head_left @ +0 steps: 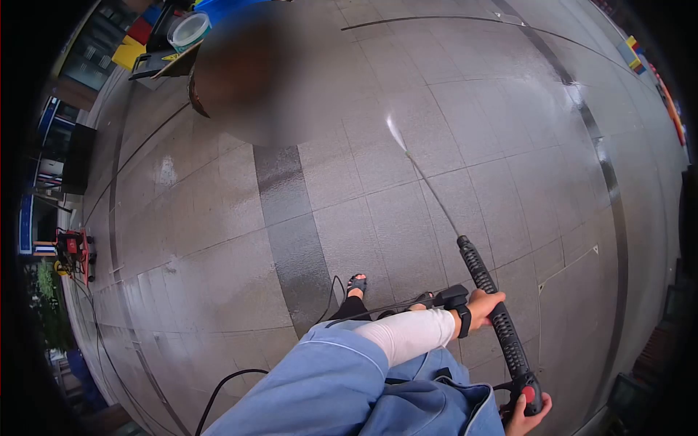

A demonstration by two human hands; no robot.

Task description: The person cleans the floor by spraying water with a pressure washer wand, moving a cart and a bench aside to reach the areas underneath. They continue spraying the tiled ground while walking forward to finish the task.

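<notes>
Spray wand [478, 267] is slanting forward-left from my grip; I'm clamping its middle with my left hand [481, 308], nearer the tip, and its rear with my right hand [529, 422].

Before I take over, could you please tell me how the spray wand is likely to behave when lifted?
The spray wand is probably stiff, as its thin tube runs out straight. It may feel heavier at the rear, where the bulky handle meets the right hand. It could get slippery around this wet paving, though the ribbed sleeve should help grip.
</notes>
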